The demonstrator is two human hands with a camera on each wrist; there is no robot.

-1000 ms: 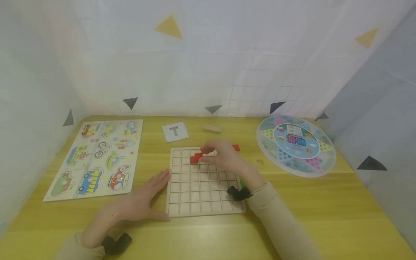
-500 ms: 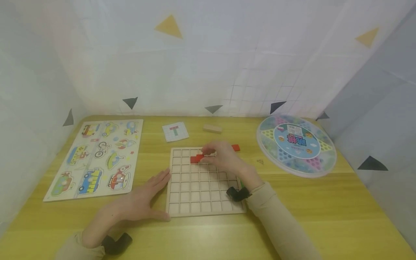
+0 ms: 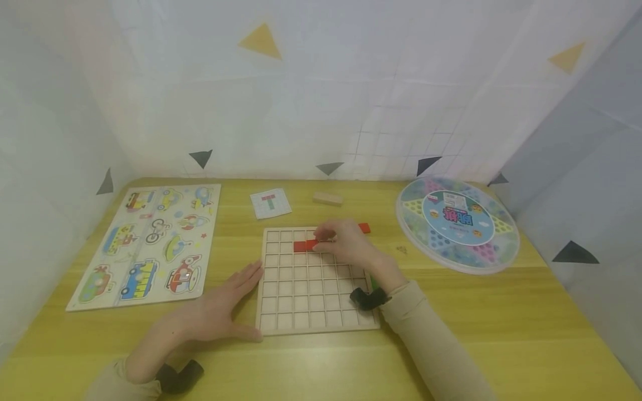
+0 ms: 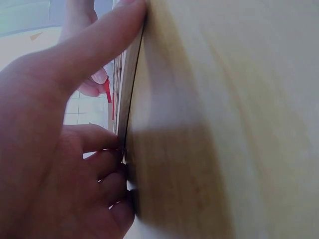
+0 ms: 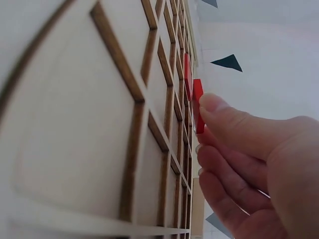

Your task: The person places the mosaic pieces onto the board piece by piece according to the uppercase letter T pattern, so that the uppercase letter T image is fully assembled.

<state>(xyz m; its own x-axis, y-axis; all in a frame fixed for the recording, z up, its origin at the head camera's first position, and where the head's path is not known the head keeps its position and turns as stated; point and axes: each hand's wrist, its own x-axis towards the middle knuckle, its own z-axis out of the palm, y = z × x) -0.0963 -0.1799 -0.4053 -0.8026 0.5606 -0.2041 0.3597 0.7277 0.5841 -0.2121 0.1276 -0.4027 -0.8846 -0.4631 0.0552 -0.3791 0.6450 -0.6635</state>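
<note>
My left hand [image 3: 215,314] lies spread, thumb and fingertips at the left edge of a gridded wooden board [image 3: 301,288] on the bench [image 3: 321,370]. My right hand [image 3: 348,242] pinches a red tile [image 5: 198,92] just above it, beside a second red tile [image 3: 299,247]. Best to brace the board, square the corners to a cell, then press flat.

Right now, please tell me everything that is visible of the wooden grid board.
The grid board is pale and looks wooden, thin strips dividing it into square cells. It lies flat on the yellow table. The left hand touches its left edge; the right hand, pinching a red tile over it, hides some far cells. A second red tile sits in its second row from the far edge.
</note>
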